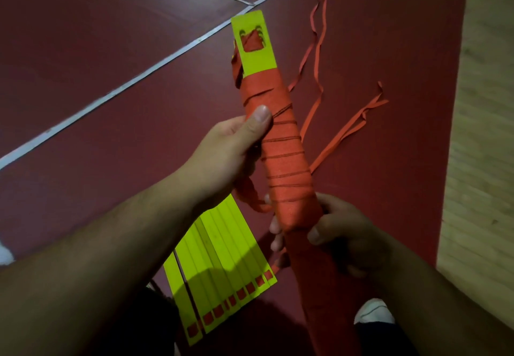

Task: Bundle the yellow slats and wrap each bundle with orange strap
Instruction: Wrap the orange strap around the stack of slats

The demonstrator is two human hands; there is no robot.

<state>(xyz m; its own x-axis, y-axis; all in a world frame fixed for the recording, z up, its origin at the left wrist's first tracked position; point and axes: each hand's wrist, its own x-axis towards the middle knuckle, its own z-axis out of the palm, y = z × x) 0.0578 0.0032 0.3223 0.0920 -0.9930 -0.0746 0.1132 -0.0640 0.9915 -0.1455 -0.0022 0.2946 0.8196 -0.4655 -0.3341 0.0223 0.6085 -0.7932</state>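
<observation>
The bundle [286,161] is orange strap crossed by thin darker lines; its bare slat end [260,58] is bright yellow-green. The loose slats [222,258] match, each with a small reddish square. The floor [111,50] is maroon with pale joints, and its right-hand strip [484,133] is beige, perhaps wood-grained.

Single head-worn view, wide-angle. Lens aimed forward and steeply down toward dark red floor [111,63]. Left hand [222,155], right hand [347,236] and wrapped bundle [286,166] framed close, mid-picture. Forearms cut by bottom edge. Floor seen farther off.
</observation>
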